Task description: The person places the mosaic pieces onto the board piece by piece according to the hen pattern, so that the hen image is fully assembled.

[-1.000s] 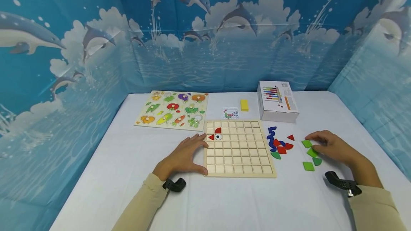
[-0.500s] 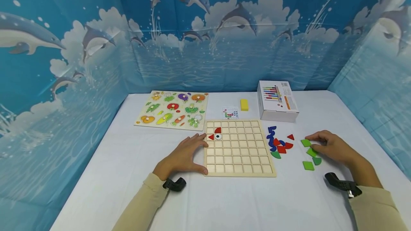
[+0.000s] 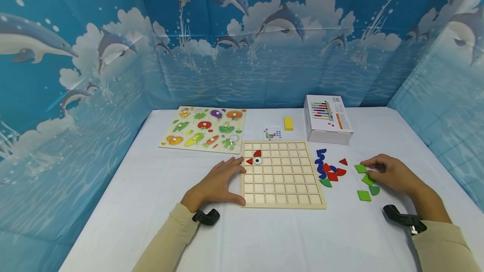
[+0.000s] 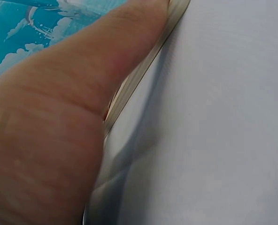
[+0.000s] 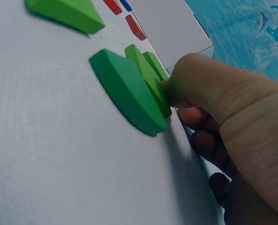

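Observation:
In the head view my left hand (image 3: 218, 181) rests at the left edge of a wooden grid board (image 3: 283, 179), thumb near its front corner and fingers spread along the side. The board holds a red quarter-round (image 3: 257, 153), a red triangle (image 3: 249, 161) and a white eye tile (image 3: 257, 161). Over on the right, my right hand (image 3: 395, 175) touches light green square tiles: the forefinger is at the farther square (image 3: 360, 168), the thumb at the nearer square (image 3: 367, 180). Beside them lie a dark green quarter-round (image 5: 127, 89) and another light green square (image 3: 364, 196).
Blue pieces (image 3: 320, 167), red pieces (image 3: 332, 176) and a green quarter-round (image 3: 326, 183) lie right of the board. Behind it are a vegetable puzzle (image 3: 200, 131), a pattern card (image 3: 272, 132), a yellow block (image 3: 288, 123) and a white box (image 3: 328, 119).

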`<state>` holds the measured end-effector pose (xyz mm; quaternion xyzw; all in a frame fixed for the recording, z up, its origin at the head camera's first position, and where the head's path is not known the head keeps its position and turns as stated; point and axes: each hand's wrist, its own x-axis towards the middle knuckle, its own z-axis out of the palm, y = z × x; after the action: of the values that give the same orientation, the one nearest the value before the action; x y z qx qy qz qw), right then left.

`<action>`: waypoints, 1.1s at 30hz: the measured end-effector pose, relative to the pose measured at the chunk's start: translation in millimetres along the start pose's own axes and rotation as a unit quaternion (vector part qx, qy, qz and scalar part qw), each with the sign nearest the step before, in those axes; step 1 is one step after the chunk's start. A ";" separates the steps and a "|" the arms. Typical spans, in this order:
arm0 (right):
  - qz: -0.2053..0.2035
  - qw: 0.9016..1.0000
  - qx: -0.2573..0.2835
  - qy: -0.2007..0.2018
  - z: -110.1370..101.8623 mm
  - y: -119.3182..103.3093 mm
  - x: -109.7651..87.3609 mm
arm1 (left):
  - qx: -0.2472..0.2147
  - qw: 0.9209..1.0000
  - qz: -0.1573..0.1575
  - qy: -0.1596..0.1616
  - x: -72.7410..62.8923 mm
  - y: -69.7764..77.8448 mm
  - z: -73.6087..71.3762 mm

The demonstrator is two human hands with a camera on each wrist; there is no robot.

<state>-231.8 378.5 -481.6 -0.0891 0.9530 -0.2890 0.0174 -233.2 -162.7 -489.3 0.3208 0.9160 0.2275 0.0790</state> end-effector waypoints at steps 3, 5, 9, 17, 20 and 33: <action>-0.002 1.000 -0.001 0.004 0.7 0.0 0.8 | 0.000 1.000 0.001 0.001 0.2 0.3 0.1; -0.003 1.000 -0.001 0.006 1.4 0.4 1.4 | -0.002 1.000 0.002 0.002 0.2 0.5 0.2; -0.009 1.000 -0.002 0.011 2.2 1.5 2.2 | -0.001 1.000 0.002 0.001 0.3 0.6 0.6; -0.053 0.995 -0.011 0.080 5.7 -0.3 6.5 | 0.004 1.000 0.002 0.003 1.0 0.6 1.0; -0.073 0.992 -0.011 0.102 7.1 -3.8 10.0 | 0.006 1.000 0.002 0.003 1.3 1.5 0.2; -0.079 0.992 0.017 0.100 15.4 -28.5 31.2 | 0.003 1.000 0.000 0.000 0.8 1.9 -0.6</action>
<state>-256.6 341.2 -478.1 -0.1340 0.9349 -0.3132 -0.0996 -232.9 -161.1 -487.9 0.3209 0.9167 0.2249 0.0785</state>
